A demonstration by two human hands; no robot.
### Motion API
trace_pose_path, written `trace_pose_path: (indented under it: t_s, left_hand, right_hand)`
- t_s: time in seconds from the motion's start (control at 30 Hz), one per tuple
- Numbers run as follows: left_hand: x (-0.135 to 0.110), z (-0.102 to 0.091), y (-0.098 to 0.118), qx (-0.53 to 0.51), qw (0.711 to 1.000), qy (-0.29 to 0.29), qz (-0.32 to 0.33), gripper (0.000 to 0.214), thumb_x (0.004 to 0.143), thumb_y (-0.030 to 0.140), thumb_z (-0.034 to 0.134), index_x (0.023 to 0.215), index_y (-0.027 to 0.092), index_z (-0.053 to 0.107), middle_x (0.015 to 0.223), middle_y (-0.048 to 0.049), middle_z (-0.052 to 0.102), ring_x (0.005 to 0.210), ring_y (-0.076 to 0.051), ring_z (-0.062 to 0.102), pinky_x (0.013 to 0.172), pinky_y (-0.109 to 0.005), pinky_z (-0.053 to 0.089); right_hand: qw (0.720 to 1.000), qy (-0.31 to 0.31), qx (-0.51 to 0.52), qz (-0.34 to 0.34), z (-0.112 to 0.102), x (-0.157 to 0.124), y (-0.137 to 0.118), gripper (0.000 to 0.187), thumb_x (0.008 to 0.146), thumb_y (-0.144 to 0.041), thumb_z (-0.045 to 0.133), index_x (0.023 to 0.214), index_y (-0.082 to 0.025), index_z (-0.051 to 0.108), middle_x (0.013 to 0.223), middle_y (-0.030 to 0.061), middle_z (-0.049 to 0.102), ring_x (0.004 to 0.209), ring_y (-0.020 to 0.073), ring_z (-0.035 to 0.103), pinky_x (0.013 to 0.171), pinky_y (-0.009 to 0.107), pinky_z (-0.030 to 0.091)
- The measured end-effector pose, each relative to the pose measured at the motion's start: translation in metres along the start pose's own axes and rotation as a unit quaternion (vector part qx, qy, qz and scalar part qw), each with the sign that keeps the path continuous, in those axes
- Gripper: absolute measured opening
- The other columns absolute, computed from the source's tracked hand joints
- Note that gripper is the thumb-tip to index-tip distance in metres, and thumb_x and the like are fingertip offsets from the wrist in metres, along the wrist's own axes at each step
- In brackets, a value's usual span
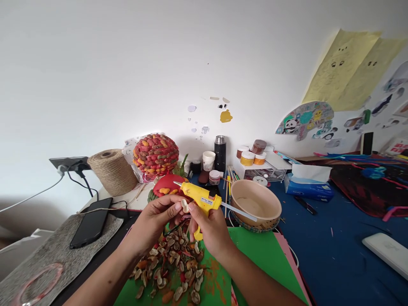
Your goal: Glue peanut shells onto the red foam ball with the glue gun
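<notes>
Between the thumb and fingers of my left hand is a half peanut shell, its hollow side facing me. My right hand is wrapped round a yellow hot glue gun, and its thumb comes close to the shell. The gun's nozzle points left and a long glue stick sticks out of its back end. Below both hands lies a heap of loose peanut shells on green paper. Just behind the hands sits a red rounded form with some orange shells on it.
A ball covered in painted shells and a twine spool stand at the back left. Right of the glue gun is a beige bowl. A black flask, paint jars and a tissue pack line the back. A phone lies left.
</notes>
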State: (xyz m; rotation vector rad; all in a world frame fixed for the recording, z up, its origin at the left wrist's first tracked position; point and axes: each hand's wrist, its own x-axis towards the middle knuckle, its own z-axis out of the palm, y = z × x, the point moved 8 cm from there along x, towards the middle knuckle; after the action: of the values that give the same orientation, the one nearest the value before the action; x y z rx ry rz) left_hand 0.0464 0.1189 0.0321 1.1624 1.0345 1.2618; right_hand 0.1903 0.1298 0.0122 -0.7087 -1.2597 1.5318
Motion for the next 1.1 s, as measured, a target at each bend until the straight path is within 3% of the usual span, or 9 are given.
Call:
trace_pose_path:
  t_s: [0.3, 0.57, 0.77, 1.1]
  left_hand:
    - [-0.0007, -0.0039, 0.0001, 0.024, 1.0, -0.001, 0.01, 0.05, 0.08, 0.069, 0.102, 0.093, 0.021, 0.093, 0.079, -0.0033, 0.07, 0.067, -0.014, 0.056, 0.06, -0.024, 0.046]
    - [-0.0005, -0.0004, 0.001, 0.012, 1.0, -0.006, -0.006, 0.057, 0.076, 0.074, 0.103, 0.091, 0.02, 0.093, 0.075, -0.0038, 0.07, 0.067, -0.015, 0.057, 0.059, -0.024, 0.046]
    - [0.0005, -0.0053, 0.0002, 0.031, 0.999, 0.006, -0.015, 0.054, 0.07, 0.067, 0.108, 0.093, 0.021, 0.092, 0.082, -0.0051, 0.076, 0.067, -0.015, 0.057, 0.059, -0.025, 0.047]
    - [0.0013, -0.0059, 0.0068, 0.007, 1.0, 0.013, -0.02, 0.053, 0.069, 0.065, 0.108, 0.088, 0.019, 0.087, 0.074, -0.0039, 0.073, 0.067, -0.017, 0.061, 0.057, -0.025, 0.047]
  right_hand:
    - [1.0, -0.003, 0.019, 0.0, 0.0022, 0.0012, 0.0047, 0.062, 0.088, -0.084, 0.083, 0.082, -0.024, 0.066, 0.049, -0.0077, 0.054, 0.039, 0.0132, 0.052, 0.041, 0.024, 0.048]
    - [1.0, 0.012, 0.006, 0.008, -0.0015, 0.0032, 0.0091, 0.055, 0.089, -0.075, 0.085, 0.092, -0.023, 0.069, 0.05, -0.0097, 0.053, 0.037, 0.0119, 0.049, 0.038, 0.023, 0.044]
    - [1.0, 0.016, 0.006, 0.01, -0.001, 0.0032, 0.0081, 0.053, 0.089, -0.071, 0.084, 0.103, -0.022, 0.071, 0.051, -0.0106, 0.054, 0.039, 0.0123, 0.049, 0.039, 0.023, 0.043]
    - [1.0, 0.008, 0.012, 0.006, -0.0039, 0.0, 0.0047, 0.075, 0.087, -0.089, 0.081, 0.106, -0.017, 0.078, 0.05, -0.0082, 0.056, 0.039, 0.0124, 0.052, 0.042, 0.023, 0.042]
